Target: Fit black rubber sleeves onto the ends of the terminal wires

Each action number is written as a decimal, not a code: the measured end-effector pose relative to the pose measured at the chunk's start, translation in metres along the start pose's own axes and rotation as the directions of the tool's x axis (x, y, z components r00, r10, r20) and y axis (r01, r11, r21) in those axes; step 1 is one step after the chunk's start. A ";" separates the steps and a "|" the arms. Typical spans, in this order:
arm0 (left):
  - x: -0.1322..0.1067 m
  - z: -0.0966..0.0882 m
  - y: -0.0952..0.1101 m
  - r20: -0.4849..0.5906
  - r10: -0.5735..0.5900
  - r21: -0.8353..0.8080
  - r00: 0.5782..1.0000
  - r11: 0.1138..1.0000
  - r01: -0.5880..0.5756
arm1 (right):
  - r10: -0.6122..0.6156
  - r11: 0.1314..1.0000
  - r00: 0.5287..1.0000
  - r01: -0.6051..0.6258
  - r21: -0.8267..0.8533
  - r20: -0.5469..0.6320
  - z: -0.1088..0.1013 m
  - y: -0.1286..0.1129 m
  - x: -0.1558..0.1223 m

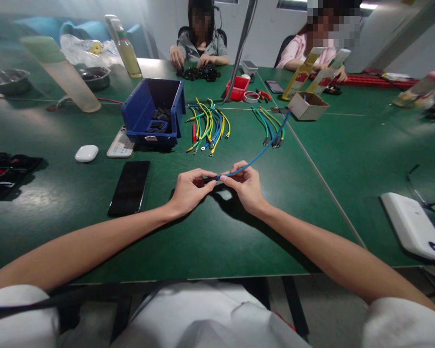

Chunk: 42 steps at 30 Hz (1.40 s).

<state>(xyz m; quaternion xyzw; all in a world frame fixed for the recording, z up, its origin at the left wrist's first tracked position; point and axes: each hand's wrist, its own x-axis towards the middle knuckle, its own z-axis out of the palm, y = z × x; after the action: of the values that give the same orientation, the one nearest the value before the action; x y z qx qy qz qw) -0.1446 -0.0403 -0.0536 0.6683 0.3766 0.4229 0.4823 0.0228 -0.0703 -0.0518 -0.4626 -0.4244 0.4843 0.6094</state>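
Note:
My left hand [192, 189] pinches a small black sleeve [210, 179] between thumb and fingers. Close against it, my right hand [246, 187] grips one end of a blue wire [264, 149], whose free length curves up to the right. The wire's end meets the sleeve between my fingertips; how far it goes in is hidden. Beyond my hands lies a loose pile of yellow, green and blue wires [212, 123] with metal terminals. To its right is a smaller bunch of wires [271, 126] with black ends. A blue bin [130, 113] holds black sleeves [161, 118].
A black phone [129, 188], a white earbud case [86, 153] and another phone [120, 144] lie at left. A small cardboard box [306, 108] and a red bin [237, 89] stand farther back. A white device [415, 224] is at right. Two people sit across the table.

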 end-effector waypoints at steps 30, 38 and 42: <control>0.002 -0.001 -0.004 -0.072 -0.011 -0.030 0.997 1.000 0.008 | -0.014 0.999 0.998 0.016 -0.027 0.061 -0.007 0.004 0.006; 0.003 -0.001 -0.001 -0.040 -0.041 -0.092 0.998 0.995 0.037 | -0.008 0.999 0.999 0.009 -0.039 0.034 -0.007 0.004 0.006; 0.003 0.000 0.000 -0.022 -0.040 -0.112 0.999 0.993 0.037 | -0.008 0.999 1.000 0.009 -0.031 0.029 -0.007 0.005 0.006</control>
<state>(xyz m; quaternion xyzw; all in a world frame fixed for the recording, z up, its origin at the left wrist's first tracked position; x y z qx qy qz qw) -0.1439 -0.0379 -0.0530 0.6280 0.3709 0.4418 0.5223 0.0301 -0.0651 -0.0577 -0.4631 -0.4427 0.4815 0.5981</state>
